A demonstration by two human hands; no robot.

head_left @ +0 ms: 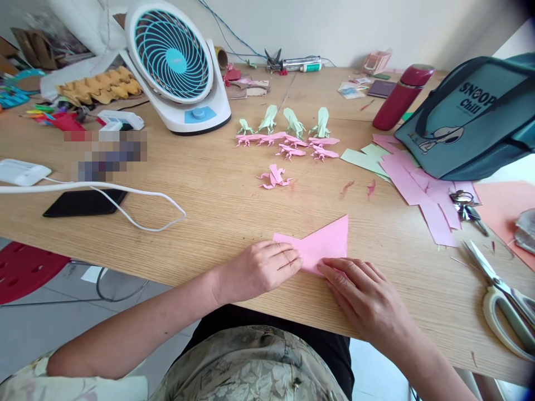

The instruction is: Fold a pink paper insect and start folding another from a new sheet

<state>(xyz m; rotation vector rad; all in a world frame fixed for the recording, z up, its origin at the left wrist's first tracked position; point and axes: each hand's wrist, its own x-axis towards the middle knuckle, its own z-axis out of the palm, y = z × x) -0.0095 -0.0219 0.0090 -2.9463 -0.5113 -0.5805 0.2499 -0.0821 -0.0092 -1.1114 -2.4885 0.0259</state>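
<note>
A partly folded sheet of pink paper lies near the table's front edge, its right end rising to a slanted point. My left hand grips the paper's left part, fingers together and pressed down on it. At the lower right edge my right hand holds the paper between thumb and fingers; the thumb is mostly hidden. Beyond the sheet stands a folded pink paper insect. Farther back are several more pink paper insects and several pale green paper insects in rows.
Scissors and keys lie on the right. Pink paper strips sit by a teal bag and a red flask. A fan stands at back left, with a white cable and black phone-like slab nearer.
</note>
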